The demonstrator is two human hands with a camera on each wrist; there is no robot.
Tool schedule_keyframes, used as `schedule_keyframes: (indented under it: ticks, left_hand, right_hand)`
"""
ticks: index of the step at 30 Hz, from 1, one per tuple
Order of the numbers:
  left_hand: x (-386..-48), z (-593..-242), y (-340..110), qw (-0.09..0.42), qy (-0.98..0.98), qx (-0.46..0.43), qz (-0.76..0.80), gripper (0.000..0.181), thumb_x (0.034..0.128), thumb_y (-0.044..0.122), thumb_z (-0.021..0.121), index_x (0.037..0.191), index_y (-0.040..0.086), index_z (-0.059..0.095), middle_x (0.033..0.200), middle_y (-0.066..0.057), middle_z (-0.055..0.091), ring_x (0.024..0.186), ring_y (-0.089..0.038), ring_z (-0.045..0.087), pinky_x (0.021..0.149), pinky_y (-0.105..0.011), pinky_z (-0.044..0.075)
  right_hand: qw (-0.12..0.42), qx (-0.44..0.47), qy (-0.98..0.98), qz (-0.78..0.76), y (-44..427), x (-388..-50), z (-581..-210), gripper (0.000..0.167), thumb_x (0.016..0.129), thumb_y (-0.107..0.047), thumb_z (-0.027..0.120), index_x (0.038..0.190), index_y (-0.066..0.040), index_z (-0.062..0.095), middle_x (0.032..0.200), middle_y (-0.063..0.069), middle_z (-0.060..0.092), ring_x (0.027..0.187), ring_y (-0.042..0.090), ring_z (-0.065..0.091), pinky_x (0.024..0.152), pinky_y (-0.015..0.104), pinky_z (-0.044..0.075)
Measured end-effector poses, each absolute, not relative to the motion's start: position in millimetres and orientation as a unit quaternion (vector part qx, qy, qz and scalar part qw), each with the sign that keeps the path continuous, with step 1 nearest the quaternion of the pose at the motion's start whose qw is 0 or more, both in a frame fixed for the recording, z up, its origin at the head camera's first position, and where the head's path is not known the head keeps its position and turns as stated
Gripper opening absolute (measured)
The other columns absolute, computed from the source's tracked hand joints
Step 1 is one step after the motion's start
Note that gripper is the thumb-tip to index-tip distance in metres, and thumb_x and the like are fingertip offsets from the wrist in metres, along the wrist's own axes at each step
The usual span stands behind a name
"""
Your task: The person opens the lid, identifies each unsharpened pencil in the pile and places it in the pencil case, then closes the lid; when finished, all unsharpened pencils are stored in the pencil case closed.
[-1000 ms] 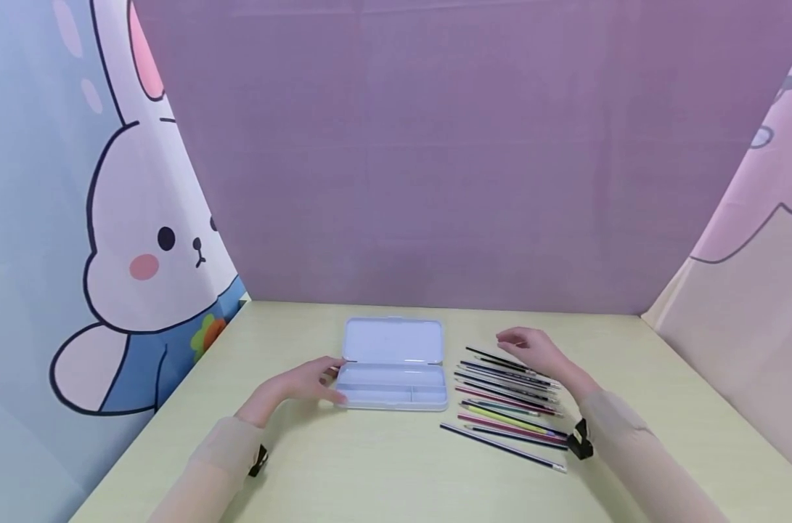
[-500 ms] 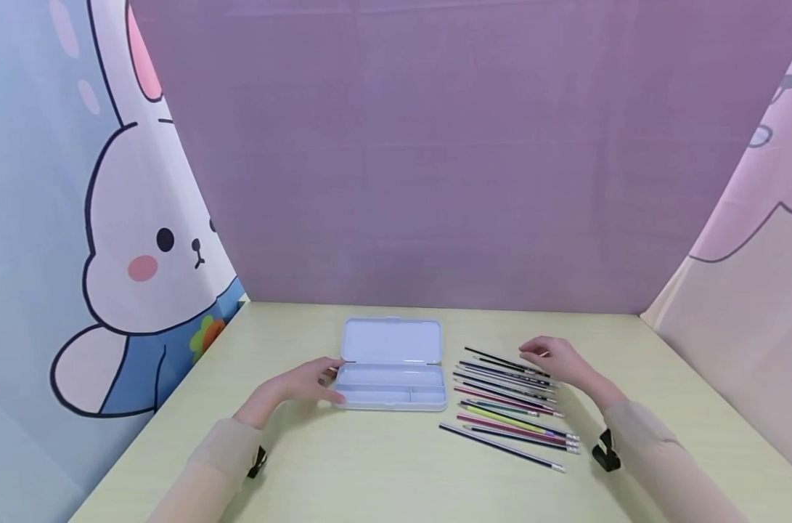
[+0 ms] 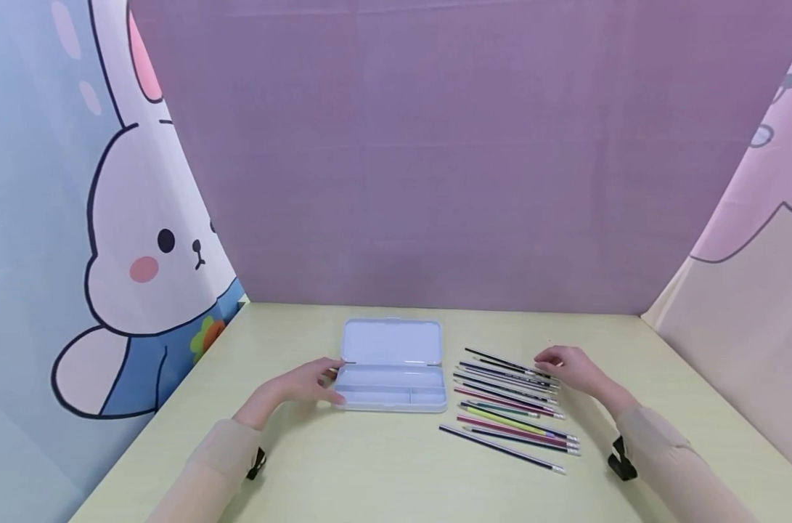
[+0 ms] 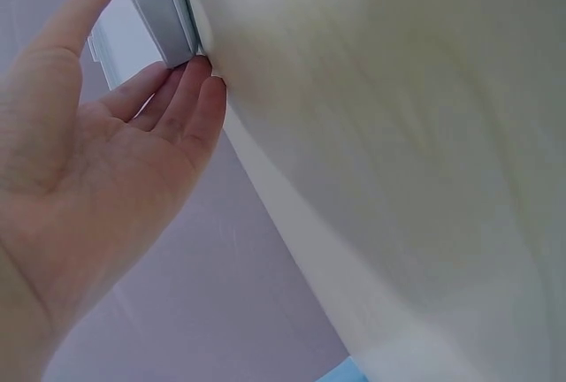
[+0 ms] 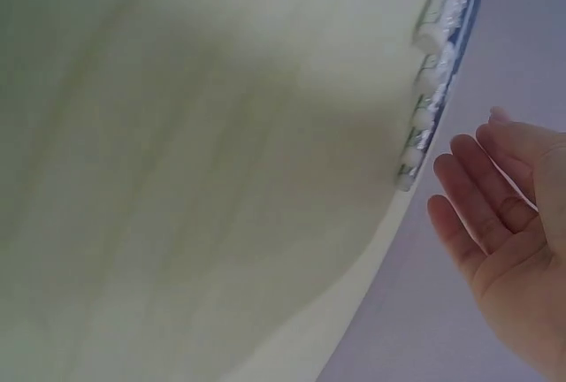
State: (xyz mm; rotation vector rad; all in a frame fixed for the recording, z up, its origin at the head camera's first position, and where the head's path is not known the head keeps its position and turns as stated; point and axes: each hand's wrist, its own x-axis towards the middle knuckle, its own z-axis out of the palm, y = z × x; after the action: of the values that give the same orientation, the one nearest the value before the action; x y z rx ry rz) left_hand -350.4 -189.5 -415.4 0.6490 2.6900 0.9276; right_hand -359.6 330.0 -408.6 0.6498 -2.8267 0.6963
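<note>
An empty white pencil case [image 3: 390, 387] lies on the table with its lid [image 3: 392, 341] raised at the back. At the case's left end, my left hand [image 3: 299, 380] holds it between thumb and fingers; in the left wrist view the left hand [image 4: 106, 152] touches the corner of the case [image 4: 159, 11]. Several pencils [image 3: 507, 418] lie in a rough row right of the case, erasers to the right. My right hand [image 3: 575, 369] is by the eraser ends of the far pencils; in the right wrist view the right hand [image 5: 513, 232] has loosely bent fingers beside the erasers [image 5: 423, 117], holding nothing.
The light wooden table [image 3: 343, 465] ends at a purple cloth [image 3: 422, 160] behind. A printed rabbit curtain [image 3: 154, 240] stands at the left, and a pink and cream curtain [image 3: 755, 290] at the right.
My right hand has moved right and slightly nearer, from above the far pencils to their eraser ends. My left hand has stayed at the case.
</note>
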Motion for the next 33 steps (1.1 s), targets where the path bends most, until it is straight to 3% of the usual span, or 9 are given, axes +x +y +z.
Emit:
schedule_keyframes:
  ticks: [10,20,33]
  left_hand:
    - [-348.8,-416.9,-188.9,0.109,0.916,0.220,0.317,0.080,0.0771,0.035,0.076,0.139,0.001,0.040,0.134,-0.016,0.049,0.119,-0.033,0.049,0.101,-0.049,0.041]
    - [-351.1,-417.4,-189.3,0.108,0.917,0.216,0.318,0.080,0.0770,0.035,0.076,0.139,0.001,0.040,0.133,-0.015,0.050,0.118,-0.031,0.049,0.099,-0.048,0.043]
    - [-350.0,-415.9,-188.7,0.109,0.918,0.217,0.314,0.080,0.0772,0.035,0.076,0.139,0.000,0.040,0.133,-0.016,0.050,0.118,-0.032,0.050,0.099,-0.048,0.043]
  right_hand:
    - [0.059,0.202,-0.953,0.219,332.6,-361.5,-416.4,0.018,0.088,-0.009,0.061,0.101,0.003,0.067,0.093,0.012,0.069,0.082,0.021,0.062,0.073,0.035,0.053]
    - [0.066,0.214,-0.952,0.207,331.8,-360.8,-419.4,0.017,0.086,-0.008,0.064,0.097,0.003,0.069,0.086,0.007,0.065,0.077,0.018,0.060,0.068,0.027,0.051]
    - [0.074,0.201,-0.956,0.199,332.2,-360.0,-420.0,0.009,0.083,-0.004,0.065,0.087,0.002,0.071,0.081,0.006,0.063,0.072,0.015,0.056,0.064,0.026,0.049]
